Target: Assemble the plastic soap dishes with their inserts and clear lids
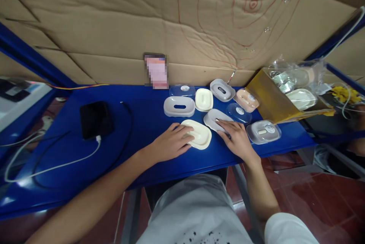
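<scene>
My left hand (174, 142) lies over the left side of a cream soap dish tray (203, 136), its fingers curled onto the tray and its thumb near the lower edge. My right hand (235, 136) grips a grey soap dish base (211, 117), fingers reaching into its middle; part of the base is hidden beneath them. Just behind stand another grey base with an oval slot (169, 107), a squarish cream dish (204, 100), a grey dish (221, 90) and a pink dish (247, 100). Two clear lids (182, 90) with round stickers lie among them.
A lidded grey soap dish (264, 132) sits right of my right hand. An open cardboard box (264, 97) at the right holds bagged dishes. A black device (96, 120) with a white cable lies left. A phone-like screen (156, 71) leans on the cardboard wall (119, 27).
</scene>
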### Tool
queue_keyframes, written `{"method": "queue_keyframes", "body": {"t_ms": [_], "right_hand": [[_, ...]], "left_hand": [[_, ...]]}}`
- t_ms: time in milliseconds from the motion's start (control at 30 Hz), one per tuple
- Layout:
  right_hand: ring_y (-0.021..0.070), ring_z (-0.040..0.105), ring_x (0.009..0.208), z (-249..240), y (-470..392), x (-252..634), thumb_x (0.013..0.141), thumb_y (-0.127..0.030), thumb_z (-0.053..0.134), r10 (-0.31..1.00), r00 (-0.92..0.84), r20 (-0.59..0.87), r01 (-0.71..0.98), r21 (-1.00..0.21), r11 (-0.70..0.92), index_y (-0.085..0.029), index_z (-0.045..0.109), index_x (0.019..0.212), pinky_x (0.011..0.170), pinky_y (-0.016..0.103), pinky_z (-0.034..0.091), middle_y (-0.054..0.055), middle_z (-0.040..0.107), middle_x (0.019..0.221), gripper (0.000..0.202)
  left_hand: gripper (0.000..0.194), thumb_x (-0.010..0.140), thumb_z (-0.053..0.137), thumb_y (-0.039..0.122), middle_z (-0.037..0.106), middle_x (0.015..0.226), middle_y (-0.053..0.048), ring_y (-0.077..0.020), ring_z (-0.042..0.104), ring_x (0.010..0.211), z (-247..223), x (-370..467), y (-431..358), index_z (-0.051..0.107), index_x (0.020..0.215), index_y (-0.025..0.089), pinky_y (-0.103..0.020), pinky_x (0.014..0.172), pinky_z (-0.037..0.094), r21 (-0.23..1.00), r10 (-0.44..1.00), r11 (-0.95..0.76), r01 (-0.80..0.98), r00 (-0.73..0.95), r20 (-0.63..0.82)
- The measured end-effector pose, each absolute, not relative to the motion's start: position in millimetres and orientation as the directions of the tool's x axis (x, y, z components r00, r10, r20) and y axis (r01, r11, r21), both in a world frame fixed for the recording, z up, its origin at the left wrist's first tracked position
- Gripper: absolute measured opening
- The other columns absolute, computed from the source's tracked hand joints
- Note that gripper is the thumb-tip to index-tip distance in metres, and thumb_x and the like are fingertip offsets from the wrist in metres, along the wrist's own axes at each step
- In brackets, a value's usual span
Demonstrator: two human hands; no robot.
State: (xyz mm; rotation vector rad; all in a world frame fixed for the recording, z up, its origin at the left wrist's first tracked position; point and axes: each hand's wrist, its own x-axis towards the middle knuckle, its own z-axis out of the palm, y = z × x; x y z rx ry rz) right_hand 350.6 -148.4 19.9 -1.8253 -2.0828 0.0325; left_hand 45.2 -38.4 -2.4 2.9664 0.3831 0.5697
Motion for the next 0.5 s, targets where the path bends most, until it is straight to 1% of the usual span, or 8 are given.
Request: {"method": "queue_keyframes", "body": {"t_ms": [133,200,267,333,433,500], "right_hand": [[0.033,0.07,0.127,23.6,-134.1,346.6,0.113,-0.05,0.045,0.968,-0.042,0.247,0.939,-0.321,0.123,-0.027,0.066,0.147,0.108,0.054,0.051,0.01,0.076,0.14,0.045],[0.0336,0.068,0.131,27.6,-125.3,350.1,0.112,-0.052,0.046,0.969,-0.062,0.239,0.927,-0.346,0.145,-0.028,0.066,0.147,0.112,0.055,0.051,0.01,0.074,0.144,0.047],[0.0335,0.068,0.133,34.9,-115.4,359.8,0.112,-0.051,0.046,0.962,-0.068,0.265,0.917,-0.364,0.165,-0.027,0.065,0.149,0.114,0.055,0.051,0.01,0.073,0.145,0.048],[0.033,0.07,0.131,44.5,-103.8,377.0,0.112,-0.051,0.045,0.95,-0.019,0.312,0.916,-0.375,0.142,-0.025,0.064,0.15,0.114,0.053,0.053,0.011,0.074,0.145,0.05],[0.0327,0.073,0.122,57.6,-82.6,416.3,0.11,-0.055,0.047,0.924,0.108,0.366,0.938,-0.345,0.028,-0.021,0.062,0.15,0.106,0.049,0.058,0.015,0.075,0.14,0.054],[0.0319,0.072,0.124,61.9,-66.7,448.0,0.112,-0.052,0.039,0.932,0.143,0.332,0.965,-0.255,-0.057,-0.018,0.06,0.151,0.106,0.048,0.058,0.017,0.072,0.144,0.055]], "left_hand": [[0.02,0.109,0.062,0.029,0.069,0.139,-0.013,-0.0299,0.064,0.127,-1.7,46.1,-38.9,0.074,0.121,0.019,-0.046,0.109,0.041,0.114,0.259,-0.966,0.233,0.901,0.347],[0.021,0.109,0.062,0.03,0.069,0.14,-0.013,-0.0303,0.064,0.127,-1.8,46.3,-39.4,0.074,0.121,0.019,-0.047,0.109,0.041,0.101,0.26,-0.966,0.24,0.903,0.341],[0.02,0.109,0.062,0.03,0.069,0.14,-0.013,-0.0301,0.064,0.128,-2.1,46.2,-39.9,0.074,0.121,0.02,-0.047,0.11,0.041,0.093,0.261,-0.965,0.244,0.905,0.335],[0.02,0.109,0.062,0.03,0.069,0.141,-0.012,-0.0297,0.064,0.128,-2.4,45.9,-40.2,0.074,0.122,0.02,-0.046,0.11,0.041,0.09,0.265,-0.964,0.249,0.906,0.329],[0.019,0.109,0.063,0.03,0.069,0.14,-0.011,-0.0294,0.063,0.129,-2.8,45.9,-40.0,0.074,0.122,0.021,-0.045,0.11,0.04,0.093,0.27,-0.963,0.253,0.907,0.325],[0.019,0.109,0.063,0.03,0.069,0.14,-0.011,-0.0293,0.063,0.129,-2.8,46.1,-39.6,0.074,0.121,0.02,-0.045,0.11,0.04,0.096,0.271,-0.963,0.254,0.908,0.321]]}}
